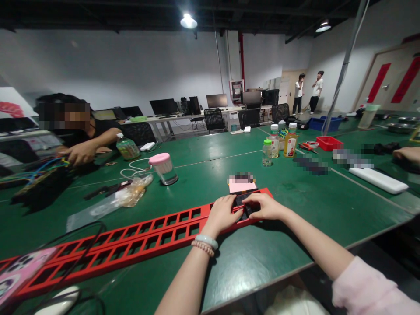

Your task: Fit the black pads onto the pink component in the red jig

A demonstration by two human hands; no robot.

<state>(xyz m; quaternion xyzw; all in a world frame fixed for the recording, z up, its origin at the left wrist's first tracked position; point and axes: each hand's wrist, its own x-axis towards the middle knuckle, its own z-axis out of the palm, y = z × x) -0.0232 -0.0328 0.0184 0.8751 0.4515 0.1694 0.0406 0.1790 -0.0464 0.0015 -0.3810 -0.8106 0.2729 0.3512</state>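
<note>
A long red slotted frame (154, 239) with rows of square openings lies slantwise across the green table. My left hand (222, 215) is curled over its right part, thumb stretched toward small black pieces (242, 200) set in the slots there. The fingers of my right hand (265, 205) are bent and closed on a black block (248, 211) at the same end. Parts of the block are hidden behind my fingers, so its exact kind does not show. Just beyond the hands lies a pink-topped item (242, 185), partly blurred.
Left of my hands stand a pink-lidded cup (164, 169) and a plastic bag (111, 205). Bottles (290, 142) and a red tray (329, 143) are farther back. A dark cable crosses the frame near a white mouse (59, 302). A co-worker (78, 140) handles wires at left.
</note>
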